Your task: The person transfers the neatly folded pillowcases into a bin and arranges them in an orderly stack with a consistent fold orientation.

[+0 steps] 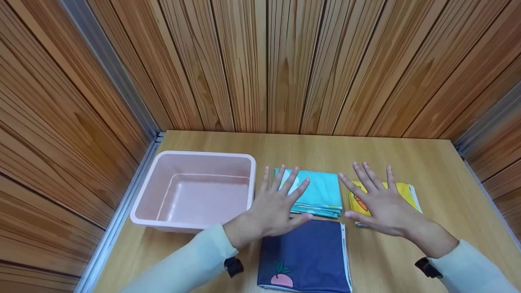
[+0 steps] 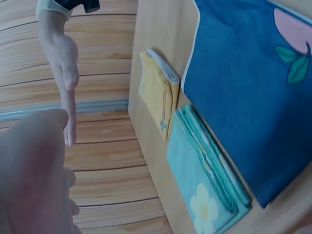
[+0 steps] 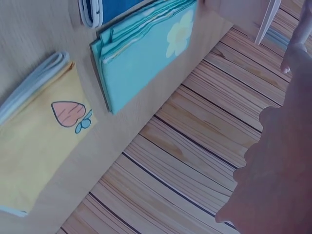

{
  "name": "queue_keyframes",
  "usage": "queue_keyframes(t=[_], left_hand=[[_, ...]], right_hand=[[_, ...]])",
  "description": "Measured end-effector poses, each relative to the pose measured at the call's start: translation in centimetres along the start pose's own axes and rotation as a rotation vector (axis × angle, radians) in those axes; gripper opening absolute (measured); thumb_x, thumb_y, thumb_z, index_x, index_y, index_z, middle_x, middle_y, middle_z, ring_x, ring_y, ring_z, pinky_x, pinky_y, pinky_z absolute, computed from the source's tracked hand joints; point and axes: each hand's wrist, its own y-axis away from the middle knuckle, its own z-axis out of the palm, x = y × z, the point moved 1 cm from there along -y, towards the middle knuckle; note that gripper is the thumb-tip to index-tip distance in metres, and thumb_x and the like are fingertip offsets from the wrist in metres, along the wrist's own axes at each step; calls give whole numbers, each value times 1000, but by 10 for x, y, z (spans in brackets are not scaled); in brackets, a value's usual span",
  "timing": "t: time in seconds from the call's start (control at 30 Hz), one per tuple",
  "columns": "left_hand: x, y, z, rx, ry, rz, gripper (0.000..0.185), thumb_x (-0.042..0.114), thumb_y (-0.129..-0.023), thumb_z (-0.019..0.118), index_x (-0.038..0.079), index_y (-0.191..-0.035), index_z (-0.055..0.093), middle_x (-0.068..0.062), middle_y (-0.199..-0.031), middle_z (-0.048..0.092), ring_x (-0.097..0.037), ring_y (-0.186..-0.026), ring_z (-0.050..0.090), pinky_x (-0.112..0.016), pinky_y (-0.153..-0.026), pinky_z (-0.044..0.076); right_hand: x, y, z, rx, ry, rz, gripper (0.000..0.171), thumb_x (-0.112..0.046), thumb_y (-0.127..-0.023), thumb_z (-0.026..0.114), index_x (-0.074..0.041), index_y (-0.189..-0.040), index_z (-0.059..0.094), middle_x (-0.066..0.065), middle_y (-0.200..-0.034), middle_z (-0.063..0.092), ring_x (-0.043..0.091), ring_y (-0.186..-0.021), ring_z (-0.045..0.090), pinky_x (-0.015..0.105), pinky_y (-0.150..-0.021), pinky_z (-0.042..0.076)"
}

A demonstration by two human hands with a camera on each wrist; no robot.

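Both hands hover palm down over the table with fingers spread, holding nothing. The left hand (image 1: 273, 209) is above a folded turquoise cloth (image 1: 321, 191) and the far edge of a folded navy cloth (image 1: 303, 252), which bears a pink fruit print. Over a smaller folded yellow cloth (image 1: 407, 193) with an orange carrot-like print hangs the right hand (image 1: 382, 207), hiding part of it. In the right wrist view the turquoise cloth (image 3: 146, 63) shows a pale flower, and the yellow cloth (image 3: 39, 151) lies apart from it.
A pink plastic basin (image 1: 193, 154) stands at the left of the wooden table (image 1: 378, 268), with nothing visible inside. Wood-patterned walls (image 1: 285, 65) enclose the back and sides. A metal rail (image 1: 118, 219) runs along the left edge.
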Motion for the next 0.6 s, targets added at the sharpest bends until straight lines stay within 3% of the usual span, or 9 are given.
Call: queue_keyframes(t=[0.1, 0.3, 0.6], left_hand=[[4, 5, 5, 0, 28, -21, 81, 73, -98, 27, 30, -165, 11, -6, -171, 3, -36, -156, -4, -65, -121, 0], [9, 16, 19, 0, 175, -62, 82, 73, -98, 27, 29, -165, 11, -6, -172, 2, -35, -156, -9, -65, -120, -4], [16, 29, 43, -48, 307, -96, 84, 77, -96, 22, 33, -165, 5, 2, -170, -13, -31, -154, -17, -62, -119, -11]], right_hand=[[-3, 2, 5, -24, -15, 20, 81, -58, -99, 54, -24, -164, 21, 21, -169, 7, 43, -155, 4, 68, -114, -17], [-9, 9, 18, -61, -78, 89, 79, -58, -100, 52, -21, -164, 24, 20, -169, 6, 45, -154, 3, 69, -114, -17], [-16, 18, 37, -94, -178, 171, 81, -58, -100, 52, -23, -165, 19, 17, -170, 1, 44, -154, -3, 71, -112, -17]])
